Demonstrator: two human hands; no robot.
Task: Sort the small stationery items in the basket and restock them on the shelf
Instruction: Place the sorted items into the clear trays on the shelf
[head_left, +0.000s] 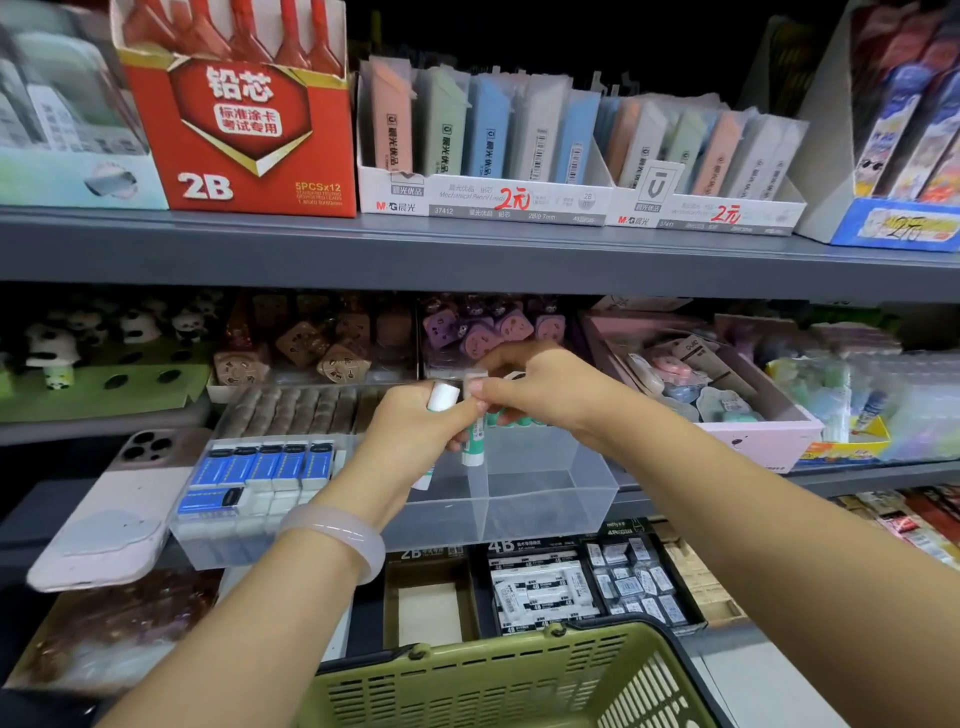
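Stationery shop shelf (467, 249), grey, stocked in tiers | clear divided tray (550, 483) on middle tier, beside blue-sleeved erasers (265, 462) | left hand (415, 426) curled round white-capped glue sticks (444, 397) above tray | right hand (535, 384) pinching green-and-white glue stick (474, 441), upright over tray | green basket (519, 680) below, near edge.

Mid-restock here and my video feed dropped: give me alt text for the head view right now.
Over a clear plastic bin on the shelf, the left hand grips white-capped glue sticks while the right hand pinches another green-and-white glue stick upright above the bin. Blue-labelled erasers fill the bin's left section, and a green basket sits below.
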